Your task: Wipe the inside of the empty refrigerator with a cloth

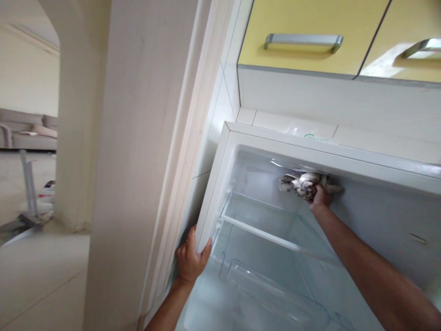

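An open white refrigerator (pixel 220 184) fills the lower right of the head view. My right hand (pixel 321 197) reaches deep inside and is closed on a crumpled grey-white cloth (pixel 305 183), pressed against the upper back wall near the ceiling. My left hand (pixel 190 259) grips the fridge's left front edge, thumb on the inside and fingers wrapped round the outside. A glass shelf (pixel 265 220) lies below the cloth, and a clear plastic drawer (pixel 272 294) sits lower down.
Yellow cabinet doors (pixel 310 27) with metal handles hang above the fridge. A pale wall panel (pixel 138 138) stands close on the left. Beyond it an archway opens to a room with a grey sofa (pixel 27 133) and a white table leg.
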`<act>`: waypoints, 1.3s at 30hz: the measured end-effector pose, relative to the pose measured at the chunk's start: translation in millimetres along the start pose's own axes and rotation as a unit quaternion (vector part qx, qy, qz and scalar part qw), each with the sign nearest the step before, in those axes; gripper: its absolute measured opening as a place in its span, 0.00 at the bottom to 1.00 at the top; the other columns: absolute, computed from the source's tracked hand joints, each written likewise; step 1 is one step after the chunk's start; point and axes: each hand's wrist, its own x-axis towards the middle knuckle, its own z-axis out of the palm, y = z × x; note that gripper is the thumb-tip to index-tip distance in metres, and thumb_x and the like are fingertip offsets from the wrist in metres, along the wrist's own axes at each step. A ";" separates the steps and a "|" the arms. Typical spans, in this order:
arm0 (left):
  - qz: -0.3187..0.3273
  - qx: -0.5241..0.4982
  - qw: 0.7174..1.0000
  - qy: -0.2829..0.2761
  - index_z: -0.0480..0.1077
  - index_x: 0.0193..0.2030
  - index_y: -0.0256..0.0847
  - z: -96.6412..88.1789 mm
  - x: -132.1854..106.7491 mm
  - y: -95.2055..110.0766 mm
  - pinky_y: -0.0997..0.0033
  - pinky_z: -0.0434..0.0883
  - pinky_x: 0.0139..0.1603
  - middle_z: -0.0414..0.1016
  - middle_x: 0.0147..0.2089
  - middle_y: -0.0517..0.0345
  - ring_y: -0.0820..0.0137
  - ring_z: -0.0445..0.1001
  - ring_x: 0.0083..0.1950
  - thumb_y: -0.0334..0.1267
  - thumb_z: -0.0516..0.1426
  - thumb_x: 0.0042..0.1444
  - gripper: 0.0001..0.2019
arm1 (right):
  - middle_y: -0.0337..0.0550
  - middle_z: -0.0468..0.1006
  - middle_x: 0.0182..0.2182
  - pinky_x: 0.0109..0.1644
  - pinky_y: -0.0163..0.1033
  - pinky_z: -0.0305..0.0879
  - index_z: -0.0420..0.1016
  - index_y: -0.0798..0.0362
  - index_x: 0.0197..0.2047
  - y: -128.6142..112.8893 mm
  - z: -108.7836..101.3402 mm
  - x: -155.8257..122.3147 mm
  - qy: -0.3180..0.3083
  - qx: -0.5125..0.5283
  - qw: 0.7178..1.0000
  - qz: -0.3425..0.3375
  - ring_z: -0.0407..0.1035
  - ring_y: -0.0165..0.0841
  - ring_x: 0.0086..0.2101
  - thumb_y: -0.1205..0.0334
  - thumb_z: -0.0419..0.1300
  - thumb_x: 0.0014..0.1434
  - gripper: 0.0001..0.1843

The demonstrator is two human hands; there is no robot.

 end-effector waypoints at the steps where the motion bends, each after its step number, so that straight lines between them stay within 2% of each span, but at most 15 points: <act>1: 0.000 -0.001 1.000 0.000 0.62 0.64 0.30 0.3 0.1 -0.2 0.66 0.77 0.31 0.85 0.42 0.40 0.57 0.85 0.33 0.51 0.54 0.68 0.28 | 0.45 0.76 0.36 0.28 0.42 0.78 0.66 0.50 0.38 -4.6 -0.7 -8.0 0.016 0.030 0.999 0.013 0.76 0.39 0.34 0.61 0.57 0.47 0.12; 4: 0.001 -0.001 1.000 0.003 0.63 0.64 0.30 1.0 0.6 -0.4 0.66 0.77 0.32 0.85 0.43 0.39 0.57 0.85 0.34 0.52 0.54 0.68 0.28 | 0.43 0.77 0.43 0.44 0.41 0.80 0.66 0.50 0.40 -17.5 -7.1 -30.9 0.046 0.096 0.994 0.000 0.78 0.35 0.42 0.64 0.55 0.49 0.13; 6: -0.001 0.008 1.000 0.007 0.63 0.63 0.30 1.7 0.4 -0.2 0.66 0.77 0.31 0.84 0.43 0.38 0.56 0.85 0.35 0.52 0.54 0.68 0.28 | 0.42 0.77 0.49 0.55 0.40 0.76 0.66 0.50 0.44 -26.6 -15.6 -44.9 0.061 0.121 0.990 -0.028 0.76 0.31 0.49 0.66 0.54 0.50 0.16; 8: -0.006 0.021 1.000 0.006 0.64 0.62 0.29 2.8 -0.7 -0.1 0.65 0.76 0.31 0.84 0.43 0.37 0.55 0.85 0.34 0.54 0.53 0.68 0.28 | 0.43 0.76 0.53 0.61 0.40 0.71 0.64 0.49 0.47 -36.9 -27.7 -59.0 0.080 0.150 0.982 -0.080 0.74 0.30 0.53 0.67 0.54 0.50 0.19; 11: -0.015 0.034 0.999 -0.001 0.64 0.62 0.28 4.8 -3.4 -0.7 0.64 0.76 0.30 0.84 0.43 0.35 0.54 0.85 0.34 0.56 0.52 0.68 0.30 | 0.46 0.75 0.54 0.64 0.44 0.69 0.61 0.48 0.51 -54.5 -50.0 -83.3 0.110 0.186 0.962 -0.166 0.73 0.32 0.55 0.65 0.54 0.50 0.22; 14: -0.025 0.034 0.999 -0.010 0.64 0.62 0.28 6.1 -5.4 -1.7 0.63 0.76 0.31 0.84 0.43 0.35 0.53 0.85 0.35 0.57 0.52 0.67 0.31 | 0.47 0.73 0.54 0.64 0.46 0.70 0.58 0.48 0.51 -71.5 -68.5 -114.2 0.129 0.199 0.948 -0.211 0.73 0.33 0.54 0.61 0.53 0.51 0.23; 16: -0.028 0.032 0.999 -0.013 0.65 0.62 0.28 6.0 -5.6 -2.0 0.62 0.76 0.31 0.84 0.44 0.34 0.53 0.85 0.35 0.57 0.51 0.68 0.31 | 0.45 0.74 0.50 0.62 0.48 0.71 0.59 0.48 0.49 -80.2 -73.4 -137.5 0.111 0.209 0.944 -0.230 0.75 0.34 0.50 0.58 0.55 0.50 0.22; 18: -0.028 0.028 0.999 -0.015 0.65 0.61 0.28 5.3 -5.2 -2.0 0.62 0.76 0.31 0.84 0.44 0.34 0.52 0.85 0.36 0.57 0.51 0.68 0.31 | 0.42 0.75 0.44 0.59 0.48 0.73 0.61 0.49 0.47 -85.5 -70.4 -159.9 0.066 0.212 0.946 -0.235 0.75 0.35 0.46 0.57 0.57 0.49 0.21; 20: -0.029 0.023 0.999 -0.018 0.65 0.61 0.28 4.5 -4.8 -1.7 0.62 0.77 0.32 0.84 0.45 0.34 0.52 0.85 0.37 0.57 0.51 0.67 0.31 | 0.40 0.75 0.42 0.58 0.48 0.73 0.63 0.49 0.47 -87.4 -59.6 -178.1 0.003 0.212 0.949 -0.233 0.75 0.35 0.44 0.57 0.59 0.48 0.22; 23: -0.038 0.022 0.999 -0.023 0.66 0.61 0.30 3.9 -4.9 -1.3 0.62 0.77 0.31 0.84 0.44 0.36 0.52 0.85 0.37 0.57 0.52 0.67 0.30 | 0.42 0.75 0.46 0.60 0.49 0.70 0.65 0.52 0.52 -85.9 -30.5 -193.9 -0.100 0.194 0.945 -0.245 0.74 0.36 0.47 0.58 0.63 0.47 0.27; 28: -0.030 0.014 0.999 -0.011 0.65 0.62 0.30 2.4 -4.8 0.5 0.63 0.78 0.32 0.84 0.43 0.37 0.54 0.85 0.37 0.55 0.52 0.68 0.29 | 0.48 0.76 0.48 0.60 0.48 0.68 0.65 0.54 0.55 -73.4 43.6 -198.3 -0.242 0.110 0.919 -0.293 0.72 0.38 0.48 0.57 0.62 0.49 0.30; 31: -0.020 0.014 1.000 -0.006 0.64 0.62 0.30 0.7 -3.7 1.9 0.64 0.78 0.32 0.84 0.44 0.37 0.55 0.85 0.37 0.54 0.52 0.69 0.28 | 0.50 0.78 0.46 0.57 0.49 0.70 0.62 0.53 0.56 -57.5 92.3 -192.6 -0.266 0.065 0.921 -0.277 0.73 0.41 0.46 0.57 0.60 0.48 0.31; 34: -0.014 0.014 1.000 -0.002 0.64 0.62 0.29 -0.6 -3.8 2.1 0.64 0.79 0.33 0.84 0.43 0.37 0.55 0.85 0.37 0.53 0.52 0.69 0.27 | 0.55 0.77 0.50 0.60 0.50 0.68 0.59 0.55 0.58 -38.2 130.8 -180.1 -0.256 0.002 0.929 -0.267 0.72 0.43 0.50 0.59 0.57 0.49 0.32; 37: -0.016 0.011 1.000 -0.001 0.65 0.61 0.30 -1.1 -5.8 0.9 0.65 0.80 0.34 0.84 0.43 0.38 0.56 0.85 0.38 0.53 0.53 0.69 0.26 | 0.60 0.72 0.57 0.63 0.47 0.65 0.55 0.57 0.63 -20.6 154.5 -164.2 -0.257 -0.123 0.925 -0.250 0.68 0.42 0.58 0.63 0.55 0.53 0.34; 39: -0.022 0.006 1.000 -0.001 0.65 0.61 0.32 -1.2 -7.7 0.2 0.65 0.80 0.35 0.84 0.43 0.39 0.56 0.85 0.39 0.53 0.53 0.68 0.26 | 0.61 0.71 0.58 0.64 0.48 0.65 0.56 0.58 0.64 -11.1 163.5 -155.6 -0.259 -0.185 0.920 -0.228 0.67 0.43 0.59 0.66 0.54 0.54 0.33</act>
